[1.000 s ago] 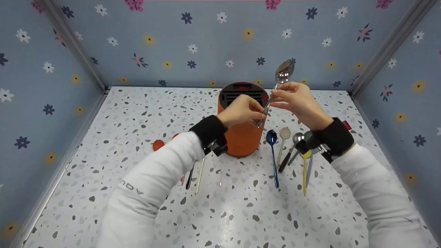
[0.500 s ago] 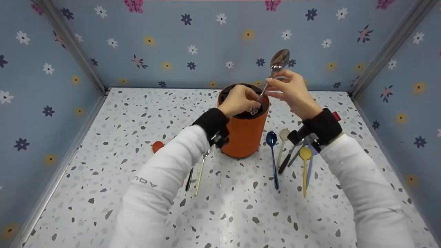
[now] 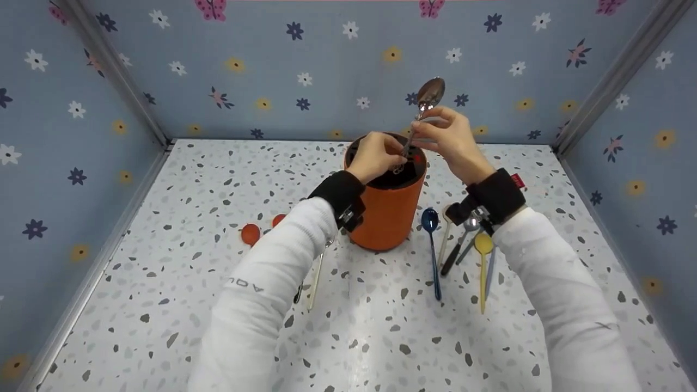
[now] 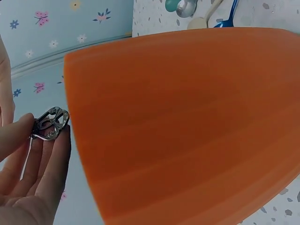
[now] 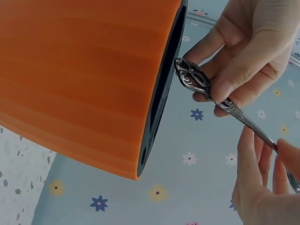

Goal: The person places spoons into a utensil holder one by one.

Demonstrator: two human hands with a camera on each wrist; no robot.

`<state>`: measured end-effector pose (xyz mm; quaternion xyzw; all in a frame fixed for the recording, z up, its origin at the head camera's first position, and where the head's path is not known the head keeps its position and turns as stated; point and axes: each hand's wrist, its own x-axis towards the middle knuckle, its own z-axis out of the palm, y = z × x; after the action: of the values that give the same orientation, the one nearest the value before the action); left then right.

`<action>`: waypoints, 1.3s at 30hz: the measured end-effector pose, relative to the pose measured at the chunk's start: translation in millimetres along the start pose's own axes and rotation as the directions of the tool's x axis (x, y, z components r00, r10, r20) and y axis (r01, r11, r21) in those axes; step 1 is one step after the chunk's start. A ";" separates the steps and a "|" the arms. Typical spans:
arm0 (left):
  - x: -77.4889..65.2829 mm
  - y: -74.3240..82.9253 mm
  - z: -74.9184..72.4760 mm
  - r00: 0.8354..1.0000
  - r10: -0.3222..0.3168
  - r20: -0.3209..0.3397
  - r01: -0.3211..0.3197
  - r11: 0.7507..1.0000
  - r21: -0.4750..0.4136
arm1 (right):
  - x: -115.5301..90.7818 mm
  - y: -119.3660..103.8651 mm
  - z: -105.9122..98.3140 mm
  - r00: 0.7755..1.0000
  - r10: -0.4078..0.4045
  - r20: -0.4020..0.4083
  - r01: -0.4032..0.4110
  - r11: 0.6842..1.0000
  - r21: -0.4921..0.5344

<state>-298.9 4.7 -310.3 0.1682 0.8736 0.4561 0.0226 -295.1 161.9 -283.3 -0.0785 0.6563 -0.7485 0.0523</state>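
Both hands hold one silver spoon [image 3: 431, 93] above an orange utensil holder [image 3: 384, 218] with a dark slotted top. My left hand [image 3: 375, 157] pinches its ornate openwork handle near the end, and that end points down at the holder's mouth in the right wrist view. My right hand [image 3: 451, 136] grips the handle close below the bowl, which tilts upward to the right. In the left wrist view the handle's patterned tip [image 4: 51, 123] shows beside the holder's rim, just past the left fingers.
Right of the holder lie a blue spoon [image 3: 430, 220], a yellow spoon [image 3: 483, 244] and several others. On the left, under the sleeve, are a red round-headed utensil [image 3: 250, 234] and a pale-handled one [image 3: 316, 277]. Flower-patterned walls [image 3: 348, 65] enclose the speckled table [image 3: 381, 337].
Both hands have carried the spoon up and left, from in front of the holder to over its top. In the last half second it has shifted slightly left, its handle end lower.
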 end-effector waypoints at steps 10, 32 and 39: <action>-3.9 -4.8 4.8 0.999 -0.001 -0.041 0.003 0.999 0.048 | 5.5 13.0 2.2 0.997 -0.045 0.059 0.045 0.999 0.005; -18.2 -9.7 -11.1 0.986 -0.072 -0.152 0.058 0.994 -0.096 | 1.3 30.1 -29.1 0.996 -0.019 -0.088 -0.018 0.917 -0.398; -31.9 -7.3 -14.8 0.988 -0.052 -0.147 0.026 0.985 -0.171 | -8.6 32.9 -45.5 0.997 -0.039 -0.071 0.014 0.944 -0.330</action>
<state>-273.7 -21.0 -311.2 0.1135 0.8343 0.5391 -0.0203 -295.9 203.4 -322.1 -0.0663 0.7726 -0.6314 0.0032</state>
